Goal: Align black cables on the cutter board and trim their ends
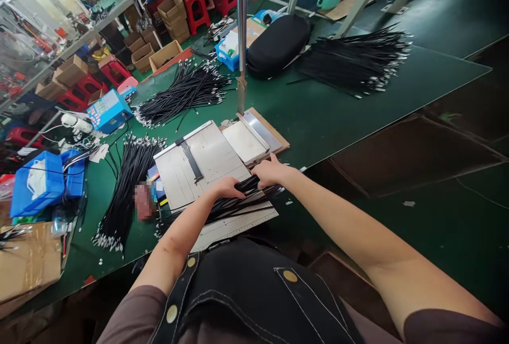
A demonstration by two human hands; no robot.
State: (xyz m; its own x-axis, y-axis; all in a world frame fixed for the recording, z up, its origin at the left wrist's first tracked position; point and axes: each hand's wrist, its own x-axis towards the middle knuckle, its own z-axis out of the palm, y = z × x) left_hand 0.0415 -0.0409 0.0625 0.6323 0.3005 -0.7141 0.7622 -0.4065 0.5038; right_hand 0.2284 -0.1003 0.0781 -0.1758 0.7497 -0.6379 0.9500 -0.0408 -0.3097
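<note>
Both my hands rest on a bundle of thin black cables (222, 207) lying across a white measuring board (199, 166) on the green table (338, 105). My left hand (227, 187) presses down on the bundle near its middle. My right hand (270, 172) grips the bundle's right end at the board's edge. A black slider bar (192, 160) crosses the board above my hands.
Piles of black cables lie at the left (123, 195), centre back (183, 92) and far right (353, 60). A metal pole (241, 36) stands behind the board. Blue bins (37, 182), a blue box (108, 111), a black case (277, 44) and cardboard boxes surround the area.
</note>
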